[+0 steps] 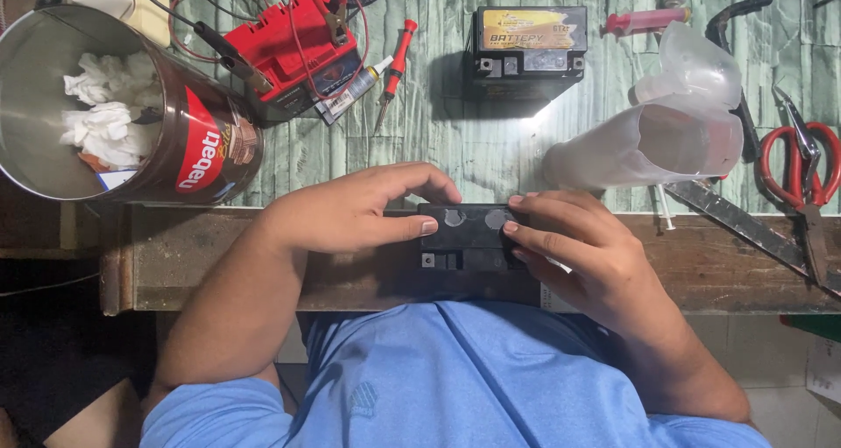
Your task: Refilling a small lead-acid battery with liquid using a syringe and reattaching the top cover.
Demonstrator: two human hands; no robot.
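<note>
A small black battery [464,246] rests at the front edge of the workbench, against my blue shirt. My left hand [350,210] grips its left end, thumb lying along the top face. My right hand [574,253] holds the right end, with two fingertips pressing on the top near a round grey cap. A second black battery [528,54] with a yellow label stands farther back in the middle. A red battery [293,45] with clip leads attached lies at the back left.
A metal tin [188,155] with crumpled white tissue lies on its side at left. A cut clear plastic bottle [674,137] lies to the right, with red-handled scissors [802,172], a red screwdriver [396,67], a pink syringe [644,21] and a metal blade [745,225] nearby.
</note>
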